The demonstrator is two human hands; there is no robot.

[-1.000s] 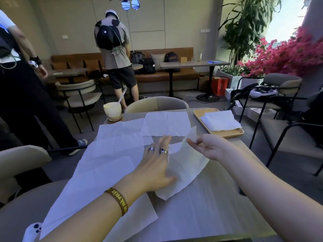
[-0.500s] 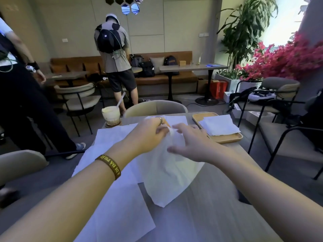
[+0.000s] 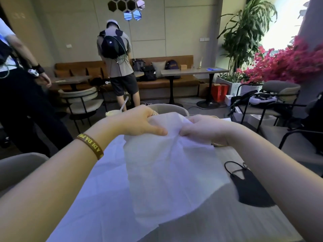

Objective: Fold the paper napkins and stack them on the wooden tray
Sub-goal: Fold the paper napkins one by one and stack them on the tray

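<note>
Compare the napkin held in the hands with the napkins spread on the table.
The held napkin hangs from its top edge, pinched by the left hand and the right hand; the spread napkins lie flat on the table. The held napkin is bunched and creased near the top; the spread napkins look smooth. Both are thin white paper.

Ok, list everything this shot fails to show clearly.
Head view only:
- Wooden tray: nearly all hidden behind the right hand and the held napkin; what lies on it cannot be made out.
- Cup: only its rim and straw show behind the left hand.
- Black mask: its right side is covered by the right forearm.
</note>
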